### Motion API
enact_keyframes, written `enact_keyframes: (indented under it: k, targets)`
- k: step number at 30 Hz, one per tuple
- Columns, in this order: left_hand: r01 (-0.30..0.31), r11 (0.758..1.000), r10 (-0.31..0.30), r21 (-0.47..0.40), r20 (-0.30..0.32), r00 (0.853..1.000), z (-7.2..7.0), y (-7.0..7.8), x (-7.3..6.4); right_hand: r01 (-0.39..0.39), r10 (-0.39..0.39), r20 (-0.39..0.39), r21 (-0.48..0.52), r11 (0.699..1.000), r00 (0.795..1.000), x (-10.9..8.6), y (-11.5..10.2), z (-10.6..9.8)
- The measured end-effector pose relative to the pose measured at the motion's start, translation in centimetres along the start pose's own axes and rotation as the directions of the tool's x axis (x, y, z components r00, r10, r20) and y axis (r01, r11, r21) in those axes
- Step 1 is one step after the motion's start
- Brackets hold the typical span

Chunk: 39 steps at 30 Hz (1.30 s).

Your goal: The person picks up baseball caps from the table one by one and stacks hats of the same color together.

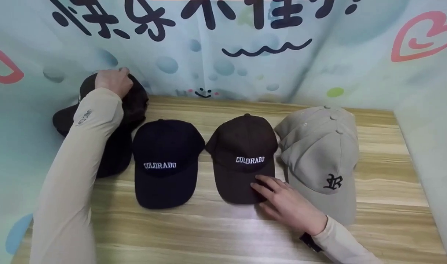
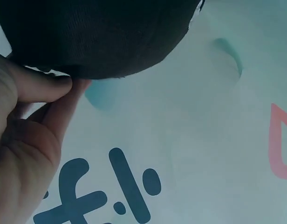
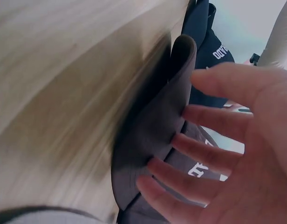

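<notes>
At the back left, my left hand pinches a dark cap by its crown, thumb and fingers meeting at the fabric in the left wrist view. The cap's brim points left, and my sleeve covers part of it. Below it, partly behind the forearm, lies a black cap. My right hand rests its spread, nearly straight fingertips on the brim of a dark brown cap with white COLORADO lettering. Left of that cap sits a navy cap, lettered the same way.
A stack of grey caps, the front one bearing a black letter, stands right of the brown cap. The wood-grain table meets a printed cloth backdrop behind and at both sides.
</notes>
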<state>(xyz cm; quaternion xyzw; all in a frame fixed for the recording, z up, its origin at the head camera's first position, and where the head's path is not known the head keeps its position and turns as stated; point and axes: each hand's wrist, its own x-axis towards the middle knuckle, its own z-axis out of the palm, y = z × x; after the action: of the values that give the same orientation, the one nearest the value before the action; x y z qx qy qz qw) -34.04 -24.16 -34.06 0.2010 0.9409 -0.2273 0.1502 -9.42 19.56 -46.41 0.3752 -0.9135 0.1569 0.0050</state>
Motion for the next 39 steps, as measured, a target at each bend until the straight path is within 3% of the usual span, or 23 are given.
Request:
enact_keyframes:
  k: [7,10,16,25,28,32,35,39]
  targets:
    - [-0.034,0.999,0.032,-0.008,-0.131,0.991,-0.3,-0.3,-0.4,-0.031,0.03,-0.036,-0.024,0.999,0.999,0.8,-0.1,0.3]
    - [-0.025,1.0,0.027,0.016,-0.159,0.987,-0.7,-0.6,-0.6,-0.036,0.034,-0.045,-0.031,0.999,0.998,1.1,0.1,0.4]
    - [0.055,0.998,-0.049,0.028,-0.187,0.981,-2.2,-2.1,-1.9,-0.042,0.042,-0.047,-0.002,0.999,0.998,1.5,0.7,0.4]
    - [0.136,0.991,-0.133,-0.005,-0.267,0.954,-3.5,-5.2,-5.2,-0.067,0.068,-0.028,0.042,0.997,0.997,1.7,1.5,0.1]
    - [0.162,0.986,-0.168,-0.042,-0.299,0.939,-3.4,-5.9,-6.1,-0.075,0.075,-0.001,0.063,0.995,0.997,1.7,1.7,-0.2]
    - [0.171,0.973,-0.216,-0.155,-0.347,0.913,-3.2,-6.9,-6.6,-0.072,0.07,0.033,0.074,0.995,0.997,1.8,2.1,-0.6]
    - [0.147,0.947,-0.249,-0.286,-0.363,0.898,-3.1,-7.4,-7.0,-0.075,0.07,0.061,0.081,0.994,0.996,2.0,2.3,-0.9]
    - [0.087,0.902,-0.26,-0.423,-0.372,0.891,-3.3,-7.9,-7.4,-0.072,0.065,0.076,0.099,0.992,0.995,2.2,2.6,-1.2]
